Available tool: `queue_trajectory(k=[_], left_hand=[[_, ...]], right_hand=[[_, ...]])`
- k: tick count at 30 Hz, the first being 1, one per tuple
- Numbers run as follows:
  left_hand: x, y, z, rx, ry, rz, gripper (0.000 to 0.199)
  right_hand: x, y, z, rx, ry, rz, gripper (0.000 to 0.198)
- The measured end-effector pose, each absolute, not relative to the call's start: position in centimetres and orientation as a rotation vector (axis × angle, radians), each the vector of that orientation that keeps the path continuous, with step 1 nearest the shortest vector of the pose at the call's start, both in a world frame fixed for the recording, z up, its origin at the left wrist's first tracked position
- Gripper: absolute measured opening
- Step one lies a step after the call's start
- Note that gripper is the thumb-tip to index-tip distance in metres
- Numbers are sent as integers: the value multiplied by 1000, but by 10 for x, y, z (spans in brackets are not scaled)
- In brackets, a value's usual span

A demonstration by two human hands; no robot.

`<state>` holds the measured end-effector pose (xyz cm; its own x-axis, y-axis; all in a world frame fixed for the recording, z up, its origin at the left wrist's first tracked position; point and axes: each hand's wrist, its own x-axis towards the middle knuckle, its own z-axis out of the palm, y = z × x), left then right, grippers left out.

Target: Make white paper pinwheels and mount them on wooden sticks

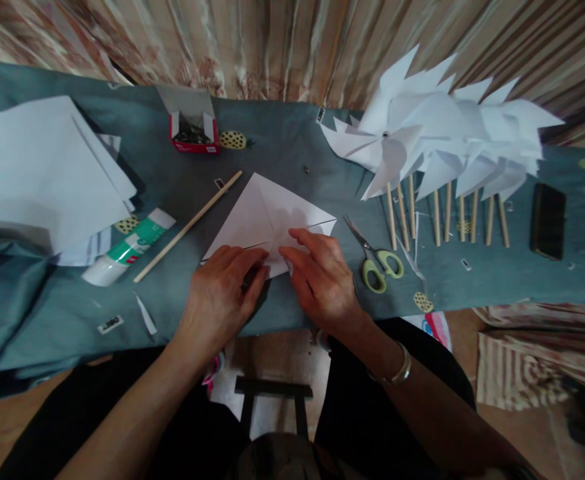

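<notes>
A white square sheet of paper [272, 207] lies turned like a diamond in front of me, with faint creases. Dark slits run inward from its left and right corners. My left hand [225, 283] is closed, its thumb and bent fingers at the paper's near left edge. My right hand [322, 273] has curled fingers on the paper near its centre, where the near part seems lifted; the exact grip is partly hidden. Green-handled scissors [375, 260] lie to the right of my right hand. A wooden stick [187, 227] rests left of the paper.
White paper pinwheels [437, 133] on sticks lie overlapped at the right, with a dark phone [548, 221] beyond. At left are a paper stack [47, 167], a glue stick [129, 247] and a paper scrap [145, 313]. A red box [195, 143] of small metal pieces stands at the back.
</notes>
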<state>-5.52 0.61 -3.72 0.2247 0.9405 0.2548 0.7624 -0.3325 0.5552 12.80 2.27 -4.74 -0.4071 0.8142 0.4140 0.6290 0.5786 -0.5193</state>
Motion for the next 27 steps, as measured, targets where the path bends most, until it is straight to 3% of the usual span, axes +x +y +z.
queue_trajectory(k=[27], left_hand=[[-55,10,-36,2157,1623,749,19]], right_hand=[[122,26,-49,-1199,-2287,342,36]])
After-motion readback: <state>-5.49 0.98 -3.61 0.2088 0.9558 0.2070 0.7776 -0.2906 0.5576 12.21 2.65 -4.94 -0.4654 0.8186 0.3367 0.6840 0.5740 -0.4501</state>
